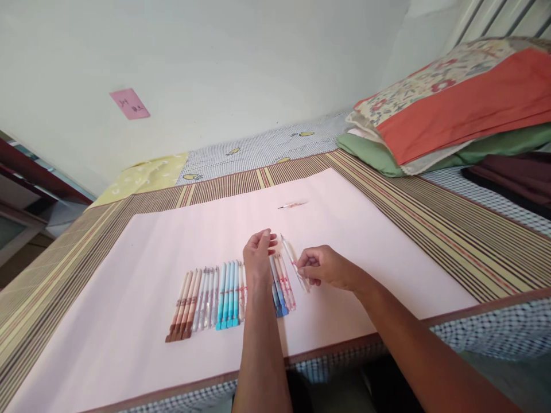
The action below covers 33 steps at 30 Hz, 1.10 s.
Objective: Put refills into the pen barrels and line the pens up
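Where the striped mat (pixel 413 229) fills the middle of the frame, a pale pink sheet (pixel 172 235) lies over it and bears everything being handled. Across the lower centre runs a row of pens (pixel 231 295), side by side, tips toward the top, grouped by colour: brown at the left, then clear, bright blue and, beyond the forearm, darker blue and red-marked ones.

The step in hand appears to be placing one pen at the row's right end. At centre right, the right hand (pixel 327 267) pinches that white pen (pixel 289 250) in its fingers; the left hand (pixel 258 246), at centre, has its fingers loosely bent with gaps between, nothing visible in them, near the pen's tip. Setting it neatly would call for straightening its slant to match its neighbours.

The held pen looks slim and pale, with faint reddish markings, its dark tip pointing up-left. Upper right of centre, another pen (pixel 293 205) lies alone, nearly sideways.
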{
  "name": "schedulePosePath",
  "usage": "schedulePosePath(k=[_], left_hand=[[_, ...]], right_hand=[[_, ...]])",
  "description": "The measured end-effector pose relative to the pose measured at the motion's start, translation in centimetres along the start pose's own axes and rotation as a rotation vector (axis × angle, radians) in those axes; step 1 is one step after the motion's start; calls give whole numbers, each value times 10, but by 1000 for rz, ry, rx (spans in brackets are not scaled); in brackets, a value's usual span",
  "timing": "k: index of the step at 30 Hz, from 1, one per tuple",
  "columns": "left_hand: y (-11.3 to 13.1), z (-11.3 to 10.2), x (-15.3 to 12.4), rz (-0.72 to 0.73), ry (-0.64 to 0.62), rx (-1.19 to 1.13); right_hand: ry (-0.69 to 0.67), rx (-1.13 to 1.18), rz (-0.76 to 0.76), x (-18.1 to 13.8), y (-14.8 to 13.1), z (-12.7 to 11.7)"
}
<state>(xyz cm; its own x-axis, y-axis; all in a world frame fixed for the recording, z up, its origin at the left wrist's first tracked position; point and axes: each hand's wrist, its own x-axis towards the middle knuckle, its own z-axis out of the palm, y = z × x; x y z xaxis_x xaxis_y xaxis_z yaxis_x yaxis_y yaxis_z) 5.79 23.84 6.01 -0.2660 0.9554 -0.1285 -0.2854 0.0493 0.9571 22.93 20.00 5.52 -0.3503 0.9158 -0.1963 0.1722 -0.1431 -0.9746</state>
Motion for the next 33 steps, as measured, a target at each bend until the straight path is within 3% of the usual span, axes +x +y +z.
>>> schedulePosePath(k=[4,9,33], left_hand=[[7,-8,2,-36,93,-152],[7,-8,1,-86,80,-214],[0,-6,3,-126,14,-277]], right_hand=[[13,-190,20,-3,8,5],[69,-353,24,-4,9,12],[83,-423,-57,0,19,26]])
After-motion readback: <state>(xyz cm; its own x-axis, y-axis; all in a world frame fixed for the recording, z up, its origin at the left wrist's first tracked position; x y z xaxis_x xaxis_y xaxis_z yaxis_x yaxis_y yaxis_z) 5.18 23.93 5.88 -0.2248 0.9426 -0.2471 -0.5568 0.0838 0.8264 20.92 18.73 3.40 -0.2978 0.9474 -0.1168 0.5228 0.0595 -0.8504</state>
